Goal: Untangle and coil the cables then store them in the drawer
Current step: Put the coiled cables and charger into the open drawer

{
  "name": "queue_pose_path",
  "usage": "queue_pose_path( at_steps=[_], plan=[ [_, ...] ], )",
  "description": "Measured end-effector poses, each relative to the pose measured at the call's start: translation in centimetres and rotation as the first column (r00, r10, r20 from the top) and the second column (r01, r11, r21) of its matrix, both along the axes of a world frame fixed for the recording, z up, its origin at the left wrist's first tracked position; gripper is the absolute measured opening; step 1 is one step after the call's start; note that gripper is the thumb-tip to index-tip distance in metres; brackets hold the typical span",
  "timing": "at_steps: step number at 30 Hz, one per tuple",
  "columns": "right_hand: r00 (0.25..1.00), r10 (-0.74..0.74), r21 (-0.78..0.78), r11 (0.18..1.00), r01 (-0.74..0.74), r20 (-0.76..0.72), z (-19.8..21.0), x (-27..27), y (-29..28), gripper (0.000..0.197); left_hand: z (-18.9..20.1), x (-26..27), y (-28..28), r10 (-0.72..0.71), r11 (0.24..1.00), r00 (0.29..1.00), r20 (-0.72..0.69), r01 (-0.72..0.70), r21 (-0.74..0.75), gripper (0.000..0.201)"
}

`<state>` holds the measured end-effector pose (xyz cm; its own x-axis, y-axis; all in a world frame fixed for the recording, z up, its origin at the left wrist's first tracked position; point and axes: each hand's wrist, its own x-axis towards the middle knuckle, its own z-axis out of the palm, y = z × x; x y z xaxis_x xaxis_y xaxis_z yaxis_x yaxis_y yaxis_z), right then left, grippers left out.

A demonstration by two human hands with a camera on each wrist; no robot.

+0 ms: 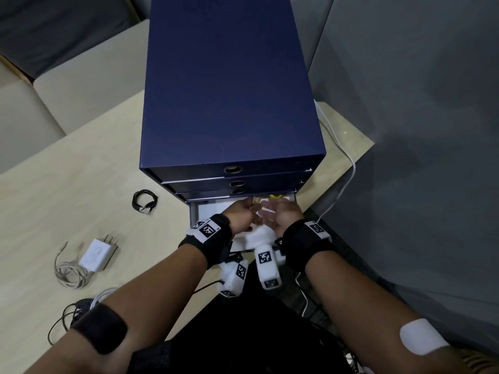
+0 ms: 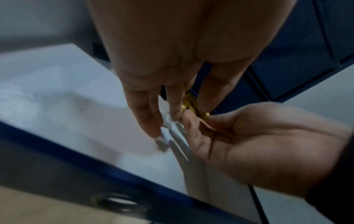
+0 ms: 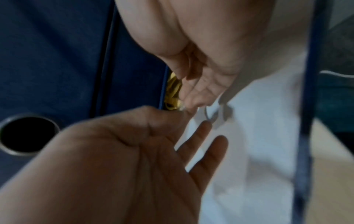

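The blue cabinet's (image 1: 229,90) bottom drawer (image 1: 193,214) is pulled out, showing a white floor (image 2: 57,106). Both hands are inside it, close together. My left hand (image 1: 253,205) pinches a thin whitish cable (image 2: 172,131) with thumb and forefinger, its other fingers (image 3: 214,151) straight. My right hand (image 1: 270,205) pinches the same cable from the other side (image 3: 189,103). A loop of that cable (image 3: 210,116) lies on the drawer floor. A yellow bundle (image 1: 275,196) sits at the drawer's back, just behind the fingertips (image 2: 191,103). The wrist views are blurred.
On the table left of the cabinet lie a coiled black cable (image 1: 145,200), a white charger (image 1: 98,253) with its loose cable, and a tangle of black and white cables (image 1: 81,306). A white cable (image 1: 348,163) runs along the cabinet's right side. The upper drawers (image 1: 232,182) are closed.
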<state>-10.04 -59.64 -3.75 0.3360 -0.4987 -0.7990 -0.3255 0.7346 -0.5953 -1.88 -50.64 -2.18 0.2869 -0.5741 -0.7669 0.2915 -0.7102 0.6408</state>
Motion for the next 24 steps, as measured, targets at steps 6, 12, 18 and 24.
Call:
queue_pose_path(
  at_steps=[6, 12, 18, 24],
  plan=[
    [0.995, -0.005, -0.004, 1.0, 0.005, 0.1, -0.3, 0.9, -0.2, 0.025, 1.0, 0.7, 2.0, 0.02, 1.0, 0.999, 0.035, -0.021, 0.01, 0.066],
    [0.998, 0.05, -0.052, 0.997, -0.049, 0.021, -0.2, -0.2, 0.5, 0.013, 2.3, 1.2, 4.7, 0.088, 0.996, 0.991, 0.099, -0.086, -0.028, 0.053],
    [0.942, 0.335, -0.064, 0.94, -0.335, -0.014, 2.2, 1.0, 3.1, 0.007, 4.3, 2.6, 10.1, 0.221, 0.97, 0.954, 0.202, -0.195, -0.143, 0.04],
    [0.832, 0.554, -0.184, 0.822, -0.539, 0.038, 4.7, 5.6, 11.5, 0.013, 6.5, 5.1, 20.4, 0.455, 0.884, 0.849, 0.268, -0.395, -0.249, 0.033]
  ],
)
